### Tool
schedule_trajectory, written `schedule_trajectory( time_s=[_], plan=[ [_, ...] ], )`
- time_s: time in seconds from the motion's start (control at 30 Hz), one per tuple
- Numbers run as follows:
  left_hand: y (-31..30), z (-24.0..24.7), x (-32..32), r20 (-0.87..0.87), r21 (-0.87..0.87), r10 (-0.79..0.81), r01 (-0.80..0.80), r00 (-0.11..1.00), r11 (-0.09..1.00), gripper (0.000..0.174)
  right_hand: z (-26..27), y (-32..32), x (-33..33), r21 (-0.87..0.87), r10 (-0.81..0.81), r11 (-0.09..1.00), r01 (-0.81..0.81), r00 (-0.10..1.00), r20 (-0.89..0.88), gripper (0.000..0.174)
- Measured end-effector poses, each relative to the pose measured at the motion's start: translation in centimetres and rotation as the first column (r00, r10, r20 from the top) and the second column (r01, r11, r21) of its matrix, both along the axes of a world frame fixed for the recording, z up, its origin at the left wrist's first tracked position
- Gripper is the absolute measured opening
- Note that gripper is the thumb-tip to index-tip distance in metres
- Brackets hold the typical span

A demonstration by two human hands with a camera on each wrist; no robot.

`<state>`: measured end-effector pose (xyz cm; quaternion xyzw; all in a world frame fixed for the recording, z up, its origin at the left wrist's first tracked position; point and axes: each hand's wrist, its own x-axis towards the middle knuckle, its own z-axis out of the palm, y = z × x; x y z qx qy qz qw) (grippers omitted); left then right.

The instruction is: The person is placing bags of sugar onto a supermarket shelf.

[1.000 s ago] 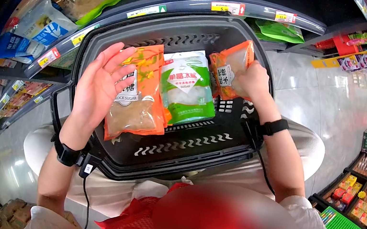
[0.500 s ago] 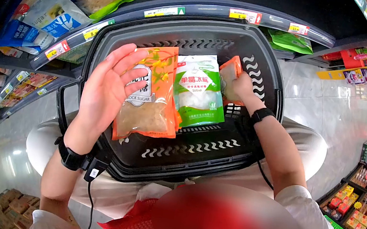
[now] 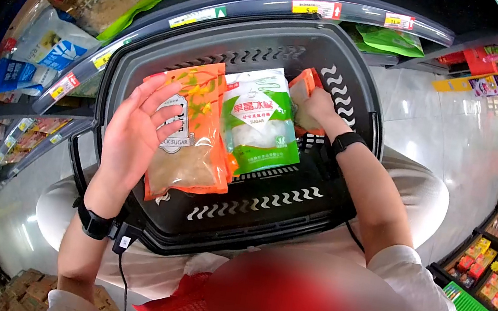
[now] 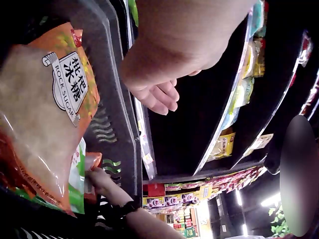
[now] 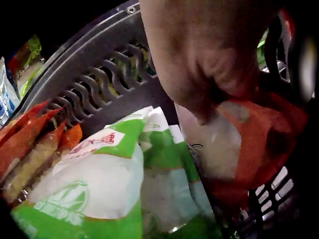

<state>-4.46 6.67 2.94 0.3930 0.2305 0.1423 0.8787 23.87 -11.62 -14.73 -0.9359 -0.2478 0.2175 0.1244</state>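
In the head view a black basket (image 3: 235, 236) stands at the person's lap. Inside it lie a large orange rock sugar bag (image 3: 192, 162) on the left and a green-white sugar bag (image 3: 264, 141) in the middle. At the basket's right end the right hand (image 3: 323, 111) grips a smaller orange bag (image 3: 302, 95), seen low inside the basket. The right wrist view shows that hand (image 5: 209, 64) pinching the orange bag (image 5: 224, 144), beside several green-white packets (image 5: 99, 174). The left hand (image 3: 141, 131), palm up with fingers spread and relaxed, hovers over the large orange bag's left edge, holding nothing.
A shelf edge with price tags (image 3: 316, 8) runs behind the basket. Sugar bags (image 3: 56, 51) sit on the shelf at left. Racks of packaged goods (image 3: 494, 262) stand at right, beyond the tiled floor (image 3: 425, 126). A cable (image 3: 123, 283) hangs from the left wrist.
The right hand has lowered the small orange bag deeper into the basket's right end. The left hand stays raised with little change. The head view has shifted slightly.
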Motion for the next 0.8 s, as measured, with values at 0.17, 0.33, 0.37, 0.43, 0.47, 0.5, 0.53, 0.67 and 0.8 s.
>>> schedule_trajectory(
  time_s=[0.17,0.33,0.37,0.43,0.47,0.5,0.53,0.67,0.8],
  plan=[
    [0.4,0.3,0.1,0.041,-0.004,-0.014,0.014,0.999,1.0,0.04,5.4,0.0,-0.2,0.021,-0.001,1.0,0.0,0.998,0.057,0.029],
    [0.1,1.0,-0.2,-0.055,0.12,-0.144,0.15,0.988,0.981,0.04,17.5,-2.6,-1.8,0.273,0.086,0.951,-0.145,0.973,0.216,0.02],
    [0.1,1.0,-0.3,-0.071,0.164,-0.186,0.195,0.98,0.967,0.04,20.0,-3.1,-2.3,0.417,0.135,0.891,-0.177,0.983,0.127,0.017],
    [-0.5,1.0,-0.1,-0.093,0.263,-0.164,0.183,0.982,0.947,0.041,24.8,-3.5,-3.4,0.607,0.15,0.789,-0.1,0.988,-0.031,0.016],
    [-0.8,1.1,0.2,-0.124,0.363,-0.152,0.187,0.981,0.913,0.041,26.8,-3.7,-4.7,0.739,0.175,0.674,-0.003,0.972,-0.155,0.02],
    [-1.0,1.3,0.5,-0.13,0.484,-0.129,0.176,0.983,0.857,0.045,27.2,-4.0,-5.3,0.831,0.211,0.543,0.12,0.939,-0.274,0.023],
    [-1.4,1.7,0.8,-0.125,0.502,-0.122,0.169,0.985,0.848,0.045,27.4,-4.1,-5.7,0.88,0.267,0.4,0.256,0.886,-0.38,0.026],
    [-0.5,1.4,0.8,0.204,0.549,-0.13,-0.004,0.97,0.836,0.057,22.3,-1.4,-6.9,0.773,0.414,0.027,0.634,0.697,-0.586,0.038],
    [-1.5,3.3,-0.5,0.226,0.523,-0.124,-0.013,0.966,0.852,0.075,19.8,1.5,-11.9,0.537,0.716,0.113,0.836,0.306,-0.627,0.051]
  ],
)
